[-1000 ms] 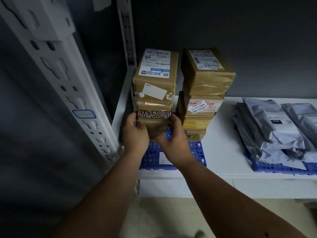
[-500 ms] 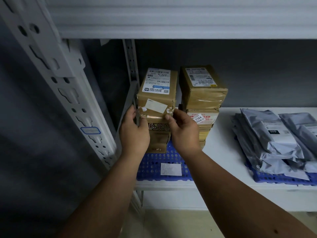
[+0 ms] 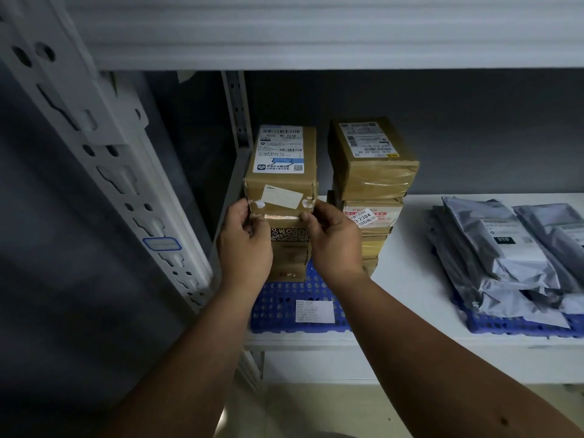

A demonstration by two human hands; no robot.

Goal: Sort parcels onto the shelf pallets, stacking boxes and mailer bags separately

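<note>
Left hand [image 3: 245,245] and right hand [image 3: 335,240] pinching lower front corners of top cardboard box [image 3: 281,175], fingers narrow, squaring it on left box stack [image 3: 286,245]. Second box stack [image 3: 369,197] standing just beside, both on blue pallet [image 3: 284,306]. Grey mailer bags [image 3: 505,248] lying apart on right pallet [image 3: 518,325]. Sorting looking mostly done; whether more parcels are waiting, cannot tell.

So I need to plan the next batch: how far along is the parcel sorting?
Done: two cardboard box stacks stand on the left blue pallet, grey mailer bags on the right one. In hand: left hand and right hand pinch the left stack's top box at its lower corners. No unsorted parcels show.
</note>
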